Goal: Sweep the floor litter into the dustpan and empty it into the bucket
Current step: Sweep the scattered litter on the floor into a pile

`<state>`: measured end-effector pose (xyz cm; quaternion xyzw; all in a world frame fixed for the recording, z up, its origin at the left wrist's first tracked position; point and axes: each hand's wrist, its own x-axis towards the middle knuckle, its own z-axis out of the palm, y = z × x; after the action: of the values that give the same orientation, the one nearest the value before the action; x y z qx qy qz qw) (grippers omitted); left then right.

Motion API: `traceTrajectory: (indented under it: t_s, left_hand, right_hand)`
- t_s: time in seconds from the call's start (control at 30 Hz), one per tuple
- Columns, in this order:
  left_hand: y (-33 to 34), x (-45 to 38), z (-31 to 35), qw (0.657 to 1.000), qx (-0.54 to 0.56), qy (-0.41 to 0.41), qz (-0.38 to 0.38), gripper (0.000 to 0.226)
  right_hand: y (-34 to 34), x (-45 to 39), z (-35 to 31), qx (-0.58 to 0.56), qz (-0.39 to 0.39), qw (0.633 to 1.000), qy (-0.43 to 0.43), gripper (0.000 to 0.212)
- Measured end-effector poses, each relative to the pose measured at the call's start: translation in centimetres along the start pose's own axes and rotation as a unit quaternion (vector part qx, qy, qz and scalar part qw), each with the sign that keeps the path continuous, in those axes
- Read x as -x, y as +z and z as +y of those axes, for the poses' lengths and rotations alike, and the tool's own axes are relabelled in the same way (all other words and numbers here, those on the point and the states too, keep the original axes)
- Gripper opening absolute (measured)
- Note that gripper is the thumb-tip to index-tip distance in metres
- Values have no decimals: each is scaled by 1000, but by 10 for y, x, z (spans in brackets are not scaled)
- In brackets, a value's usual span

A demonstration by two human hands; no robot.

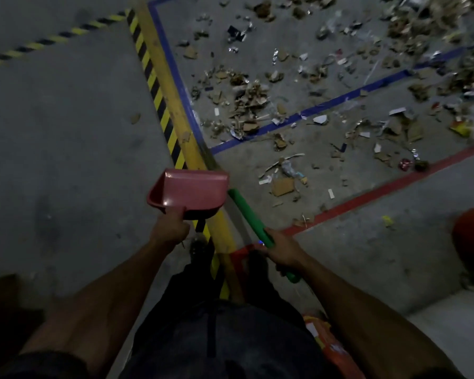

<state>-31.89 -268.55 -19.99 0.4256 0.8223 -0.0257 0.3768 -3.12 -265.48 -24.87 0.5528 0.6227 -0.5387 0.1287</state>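
Observation:
My left hand (170, 228) grips the handle of a pink dustpan (192, 191), held above the floor with its hollow facing up and nothing visible in it. My right hand (281, 250) grips the green handle of a broom (251, 214); its brush end points away towards the yellow line and is mostly hidden behind the dustpan. Floor litter (257, 102), scraps of cardboard, paper and foil, is strewn over the grey floor ahead and to the right. A red rounded object (471, 236), perhaps the bucket, sits at the right edge, blurred.
A yellow line (173, 105) with black-and-yellow hazard tape runs diagonally beside blue tape lines (340, 101). A red tape line (381, 192) crosses on the right. My feet stand at the yellow line. An orange wrapper (331, 346) lies near my right leg.

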Motion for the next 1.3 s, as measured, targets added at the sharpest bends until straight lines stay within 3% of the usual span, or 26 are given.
traceTrajectory:
  t_s: [0.17,0.27,0.4,0.57,0.7,0.8,0.93,1.1,1.23,1.3]
  left_hand:
    - [24,16,10,997,42,-51,24,50]
    - [35,18,14,998,50,-49,7,51]
    - [45,19,19,999,21,-34,2,39]
    - [52,21,29,998,13,-55,11,23]
    - [57,22,28,995,40,-94,-12,19]
    - [59,19,28,993,52,-97,-31,21]
    - [59,17,25,990,55,-125,-37,29]
    - [58,22,20,991,78,-101,-33,27]
    - [60,30,16,992,94,-81,-28,25]
    - [61,32,15,988,98,-113,-22,31]
  right_hand:
    - [1,1,28,-118,-44,987,95,43]
    - [-11,0,48,-231,-12,956,179,40]
    - [-47,-16,69,-328,60,915,228,38]
    - [-83,-47,77,-340,140,899,238,33]
    - [-68,-45,61,-301,186,917,185,49]
    - [-40,-22,45,-295,192,924,148,42]
    - [-7,6,36,-323,138,928,124,35]
    - [2,11,52,-357,68,913,187,36]
    - [-30,-8,74,-352,124,896,241,28]
    - [-50,-20,78,-347,169,889,247,28]
